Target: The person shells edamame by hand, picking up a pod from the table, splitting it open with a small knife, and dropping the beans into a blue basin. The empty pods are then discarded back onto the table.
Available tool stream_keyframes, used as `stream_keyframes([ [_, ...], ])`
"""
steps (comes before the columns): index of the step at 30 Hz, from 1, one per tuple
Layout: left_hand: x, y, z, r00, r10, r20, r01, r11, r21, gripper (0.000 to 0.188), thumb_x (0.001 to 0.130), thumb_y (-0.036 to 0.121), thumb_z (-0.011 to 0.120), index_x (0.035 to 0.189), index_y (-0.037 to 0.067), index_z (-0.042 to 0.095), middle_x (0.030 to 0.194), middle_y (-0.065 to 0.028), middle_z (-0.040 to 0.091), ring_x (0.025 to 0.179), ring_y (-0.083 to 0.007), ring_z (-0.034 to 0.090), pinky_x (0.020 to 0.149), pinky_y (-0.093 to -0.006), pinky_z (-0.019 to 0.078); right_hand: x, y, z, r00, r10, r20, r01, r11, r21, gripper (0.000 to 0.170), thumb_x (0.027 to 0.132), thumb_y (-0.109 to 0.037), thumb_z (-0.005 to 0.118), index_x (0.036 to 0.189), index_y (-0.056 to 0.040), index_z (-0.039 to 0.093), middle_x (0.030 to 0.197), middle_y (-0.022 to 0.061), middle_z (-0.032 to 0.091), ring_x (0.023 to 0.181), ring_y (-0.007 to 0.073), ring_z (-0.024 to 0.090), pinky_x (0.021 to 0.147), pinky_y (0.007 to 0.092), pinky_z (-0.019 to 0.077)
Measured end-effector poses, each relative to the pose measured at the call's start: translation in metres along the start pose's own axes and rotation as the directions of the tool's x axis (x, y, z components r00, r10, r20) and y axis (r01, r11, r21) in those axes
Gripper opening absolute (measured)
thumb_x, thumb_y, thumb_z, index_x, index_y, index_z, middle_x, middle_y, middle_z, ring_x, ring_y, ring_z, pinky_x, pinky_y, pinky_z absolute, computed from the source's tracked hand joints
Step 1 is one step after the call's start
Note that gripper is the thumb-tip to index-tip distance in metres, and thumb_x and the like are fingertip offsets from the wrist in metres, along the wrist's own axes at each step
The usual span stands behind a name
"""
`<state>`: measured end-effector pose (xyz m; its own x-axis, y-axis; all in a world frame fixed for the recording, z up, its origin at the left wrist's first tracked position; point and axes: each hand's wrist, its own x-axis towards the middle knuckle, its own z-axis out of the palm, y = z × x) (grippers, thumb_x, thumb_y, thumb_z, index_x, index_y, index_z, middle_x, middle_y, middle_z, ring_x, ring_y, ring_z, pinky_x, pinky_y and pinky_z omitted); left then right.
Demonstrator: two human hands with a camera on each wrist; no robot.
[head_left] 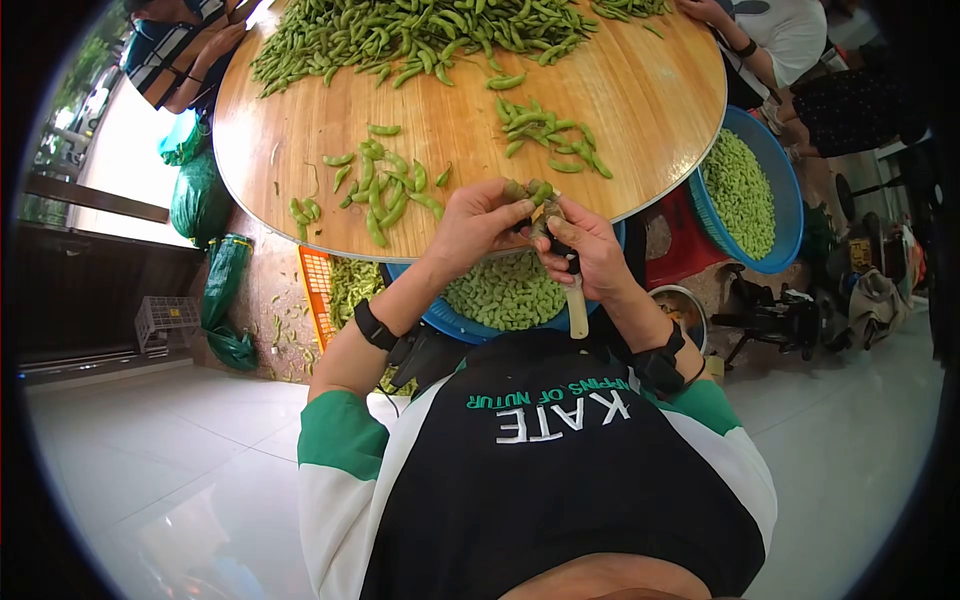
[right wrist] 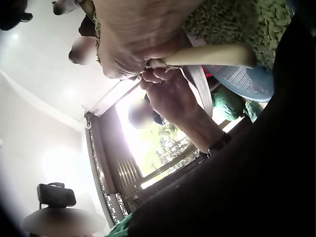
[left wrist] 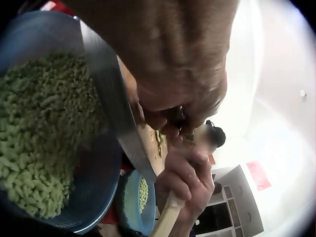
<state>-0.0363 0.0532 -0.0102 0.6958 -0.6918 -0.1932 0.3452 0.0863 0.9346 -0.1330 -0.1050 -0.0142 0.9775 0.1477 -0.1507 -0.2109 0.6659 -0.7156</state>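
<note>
Green pod (head_left: 541, 190) at the fingertips, out over the near edge of the surface (head_left: 650, 110), on the far side of both hands from the torso. Nearer the left hand (head_left: 475, 222) by the look of it, though close to the right thumb too; mostly covered by fingers, so long axis hard to read, perhaps running crosswise between the hands. Left fingers curled inward, thumb and index drawn together, pinching the pod with no gap visible. Right hand (head_left: 588, 250) just beside, fingers curled round a tool with a pale handle (head_left: 578, 312); handle pointing back toward the torso, long axis roughly in line with the forearms, working end hidden among the fingertips. In the left wrist view, handle (left wrist: 167, 220) slanting down and away from the right fist; in the right wrist view, sticking out sideways past the palm. Tips of both hands nearly meeting, contact between them impossible to confirm. Directly below, partly under the surface edge: blue basket (head_left: 446, 322) with green pieces (head_left: 505, 290). Beyond the left hand, a loose cluster (head_left: 376, 200); straight ahead of the fingertips, a smaller one (head_left: 540, 125); farther off, the big heap (head_left: 420, 35).
</note>
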Motion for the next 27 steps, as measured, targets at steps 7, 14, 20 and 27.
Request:
stream_keyframes([
  [7,0.002,-0.005,-0.011,0.998,0.027,0.054,-0.026,0.999,-0.018,0.008,0.09,0.01,0.062,0.093,0.003,0.063,0.074,0.0012,0.06,0.061,-0.0031,0.051,0.05,-0.0162,0.0367,0.0,-0.003,-0.004,0.996,0.045,0.071,-0.05,0.996,0.075,0.04,0.098,-0.015,0.045,0.137,-0.0085,0.04,0.079,0.0045,0.052,0.053,0.0071,0.038,0.042,0.0183,0.0351],
  [14,0.002,-0.01,-0.01,0.99,0.142,0.026,-0.143,0.986,0.082,0.008,0.089,0.007,0.062,0.093,0.001,0.064,0.074,0.0024,0.057,0.063,-0.003,0.048,0.053,-0.0187,0.0372,0.0,0.0,0.005,0.998,0.027,-0.055,-0.028,0.999,-0.028,0.034,0.097,-0.014,0.047,0.13,-0.0071,0.047,0.076,0.004,0.051,0.052,0.0068,0.039,0.042,0.0185,0.0346],
  [20,0.0,0.002,-0.01,0.972,0.227,0.054,-0.232,0.968,0.101,0.008,0.088,0.006,0.063,0.094,0.001,0.064,0.075,0.0005,0.059,0.065,-0.0046,0.052,0.054,-0.0194,0.0388,0.001,-0.004,0.005,0.998,-0.016,-0.058,0.018,0.999,0.029,0.03,0.095,-0.014,0.052,0.124,-0.0058,0.053,0.075,0.0029,0.054,0.05,0.0062,0.039,0.041,0.0181,0.0339],
  [27,0.008,-0.003,-0.02,0.893,-0.037,0.449,0.287,0.814,-0.504,0.011,0.09,0.012,0.062,0.097,0.003,0.063,0.078,-0.0027,0.062,0.06,-0.0072,0.055,0.049,-0.0198,0.0383,-0.001,-0.011,0.001,0.974,0.072,0.216,-0.11,0.98,0.169,0.026,0.095,-0.012,0.049,0.12,-0.0059,0.052,0.072,0.0029,0.05,0.049,0.0056,0.036,0.038,0.0177,0.0305],
])
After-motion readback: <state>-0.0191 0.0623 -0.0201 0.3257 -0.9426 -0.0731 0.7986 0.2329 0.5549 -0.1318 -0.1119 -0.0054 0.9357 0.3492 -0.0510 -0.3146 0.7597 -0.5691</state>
